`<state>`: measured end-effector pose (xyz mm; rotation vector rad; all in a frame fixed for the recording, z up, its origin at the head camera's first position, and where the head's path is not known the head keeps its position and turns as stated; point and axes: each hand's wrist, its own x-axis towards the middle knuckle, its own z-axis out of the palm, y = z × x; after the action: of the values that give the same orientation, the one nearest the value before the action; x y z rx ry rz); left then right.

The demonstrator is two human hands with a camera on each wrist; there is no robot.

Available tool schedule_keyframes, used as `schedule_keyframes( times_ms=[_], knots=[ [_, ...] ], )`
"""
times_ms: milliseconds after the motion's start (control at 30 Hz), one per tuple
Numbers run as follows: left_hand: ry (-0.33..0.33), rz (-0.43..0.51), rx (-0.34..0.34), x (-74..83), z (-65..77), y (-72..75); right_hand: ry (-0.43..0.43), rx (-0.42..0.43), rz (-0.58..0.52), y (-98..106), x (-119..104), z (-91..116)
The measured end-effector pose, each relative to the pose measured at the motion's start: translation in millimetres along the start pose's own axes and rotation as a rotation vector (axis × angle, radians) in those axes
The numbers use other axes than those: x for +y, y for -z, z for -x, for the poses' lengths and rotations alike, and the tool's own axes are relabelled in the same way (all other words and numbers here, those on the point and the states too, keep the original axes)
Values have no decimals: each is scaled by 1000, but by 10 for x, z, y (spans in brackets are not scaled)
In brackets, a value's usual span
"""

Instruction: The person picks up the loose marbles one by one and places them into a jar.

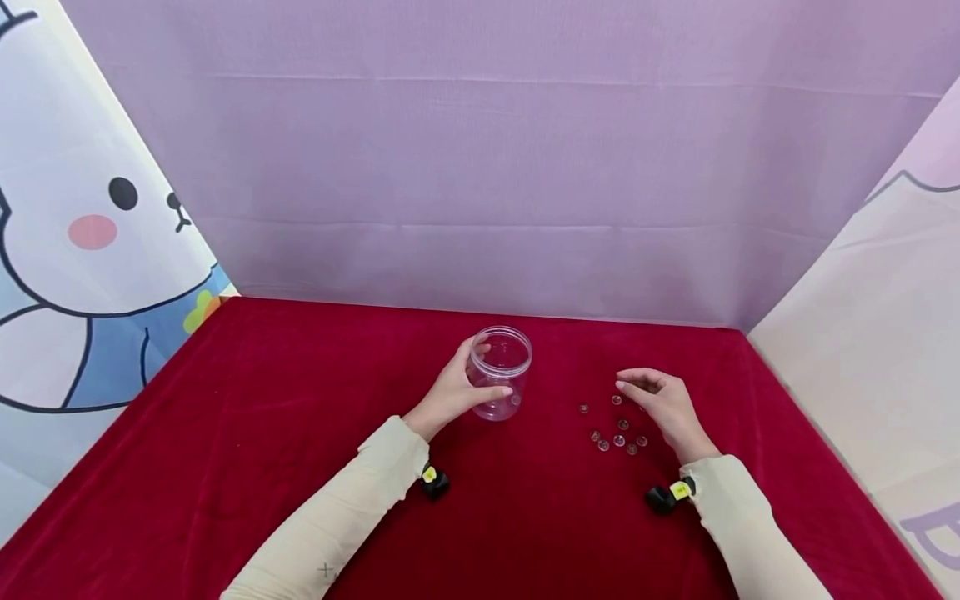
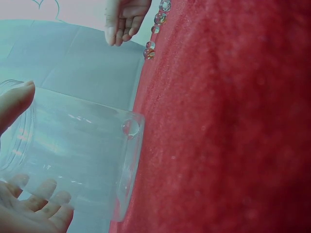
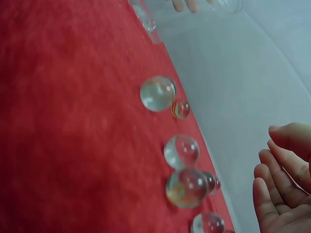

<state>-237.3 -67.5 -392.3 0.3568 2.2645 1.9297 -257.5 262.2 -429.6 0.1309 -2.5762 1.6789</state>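
Note:
A clear plastic jar, lidless and upright on the red cloth, is gripped by my left hand, thumb on the near side and fingers round the far side. One glass marble shows through the wall near the jar's bottom. To the right, my right hand hovers above several loose glass marbles. Its fingers are loosely bent, the thumb lies close to the forefinger, and nothing shows between them. In the right wrist view a large marble rests on the cloth, apart from the hand.
Red cloth covers the table. A plain lilac curtain hangs behind it, with a cartoon-printed panel at the left and a pale panel at the right. Both wrists carry small black cameras.

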Motion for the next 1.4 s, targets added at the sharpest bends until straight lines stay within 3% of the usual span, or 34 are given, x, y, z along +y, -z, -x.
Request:
schedule_keyframes(
  times_ms=[933, 1400],
  knots=[
    [5, 2, -2, -13, -1, -2, -43, -15, 53, 269, 212, 82],
    [4, -2, 0, -2, 2, 1, -118, -7, 82, 308, 269, 88]
  ],
)
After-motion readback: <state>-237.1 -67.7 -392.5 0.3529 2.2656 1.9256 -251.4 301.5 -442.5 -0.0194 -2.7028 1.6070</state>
